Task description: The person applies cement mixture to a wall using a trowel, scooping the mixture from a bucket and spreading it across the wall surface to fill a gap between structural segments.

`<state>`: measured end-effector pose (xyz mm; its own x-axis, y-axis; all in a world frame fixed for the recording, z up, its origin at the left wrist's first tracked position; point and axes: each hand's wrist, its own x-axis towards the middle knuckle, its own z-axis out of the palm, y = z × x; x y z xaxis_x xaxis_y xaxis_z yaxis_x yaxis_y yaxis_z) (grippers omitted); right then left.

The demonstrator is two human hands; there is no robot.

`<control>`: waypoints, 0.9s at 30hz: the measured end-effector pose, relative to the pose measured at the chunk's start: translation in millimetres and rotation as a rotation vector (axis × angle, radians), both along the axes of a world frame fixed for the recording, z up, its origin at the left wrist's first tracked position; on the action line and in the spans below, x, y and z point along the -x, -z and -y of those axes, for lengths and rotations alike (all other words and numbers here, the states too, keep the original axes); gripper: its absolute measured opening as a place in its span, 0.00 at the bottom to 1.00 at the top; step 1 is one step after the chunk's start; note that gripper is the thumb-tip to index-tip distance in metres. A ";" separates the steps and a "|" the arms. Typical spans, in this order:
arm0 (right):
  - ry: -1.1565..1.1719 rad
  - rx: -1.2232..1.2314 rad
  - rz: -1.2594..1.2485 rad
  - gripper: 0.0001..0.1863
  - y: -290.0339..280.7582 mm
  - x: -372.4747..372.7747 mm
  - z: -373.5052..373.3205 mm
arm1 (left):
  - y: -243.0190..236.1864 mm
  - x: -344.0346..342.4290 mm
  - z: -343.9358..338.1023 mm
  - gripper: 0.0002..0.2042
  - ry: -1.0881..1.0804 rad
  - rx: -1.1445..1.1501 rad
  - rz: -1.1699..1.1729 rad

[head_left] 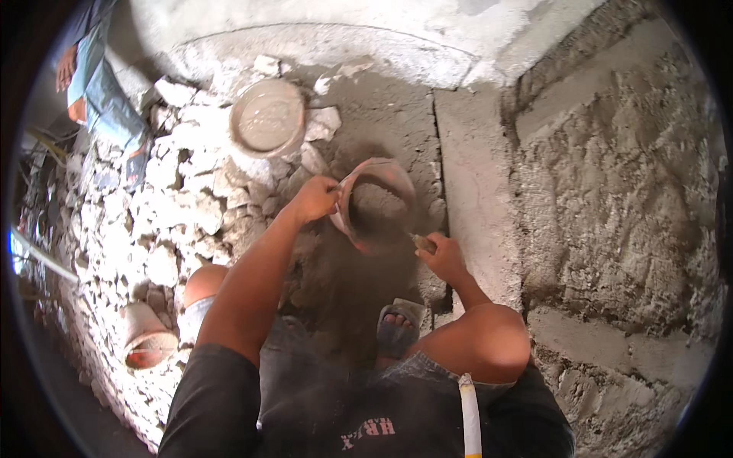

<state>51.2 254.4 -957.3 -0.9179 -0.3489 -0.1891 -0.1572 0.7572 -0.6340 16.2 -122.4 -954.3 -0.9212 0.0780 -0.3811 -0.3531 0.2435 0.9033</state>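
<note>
My left hand (pixel 316 198) grips the near left rim of a tilted, dusty pinkish bucket (pixel 398 180) with grey cement material (pixel 378 200) inside. Just right of the bucket's lower edge, my right hand (pixel 440 258) is closed round a small handle (pixel 422 242), apparently a tool's; its working end is hard to make out in shadow and dust. Under and around the bucket lies dark grey powder. Beyond it, at the upper left, a round bucket (pixel 237 114) of pale wet slurry stands upright on the rubble.
Broken rubble (pixel 206 206) covers the left side, with a tipped bucket (pixel 149 340) at lower left. Another person's legs (pixel 107 107) and hand are at top left. A concrete strip (pixel 477 191) and rough mortar surface (pixel 603 198) lie right, a pale wall (pixel 321 23) at the back.
</note>
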 end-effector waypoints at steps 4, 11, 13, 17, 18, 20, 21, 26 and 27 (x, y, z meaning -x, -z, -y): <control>-0.013 -0.041 -0.147 0.20 -5.6 0.6 -12.4 | -7.7 -0.8 5.6 0.09 0.147 0.224 -0.150; 0.026 -0.017 -0.112 0.20 -87.2 13.8 -37.0 | 8.4 0.3 1.6 0.09 -0.069 -0.136 0.045; 0.103 -0.122 0.037 0.17 -149.5 21.7 -24.9 | 6.5 -2.7 4.1 0.09 -0.077 -0.151 0.072; 0.069 0.334 0.049 0.12 -198.0 44.1 -52.0 | 0.0 -4.2 6.6 0.09 -0.070 -0.103 0.057; 0.134 0.381 0.180 0.10 -216.4 54.4 -60.4 | -2.6 -4.1 8.1 0.09 -0.061 -0.087 0.064; 0.267 0.748 0.306 0.07 -230.5 78.5 -88.7 | -1.3 -2.1 11.0 0.09 -0.060 -0.067 0.049; 0.316 0.710 0.317 0.07 -244.2 92.5 -104.8 | 0.5 -1.9 11.9 0.08 -0.058 -0.046 0.043; 0.700 0.369 0.057 0.11 -318.8 181.7 -202.1 | 8.2 7.4 8.4 0.08 -0.015 -0.070 0.028; 0.728 0.320 -0.046 0.12 -346.8 192.7 -223.3 | 13.6 11.4 3.0 0.08 0.008 -0.071 0.036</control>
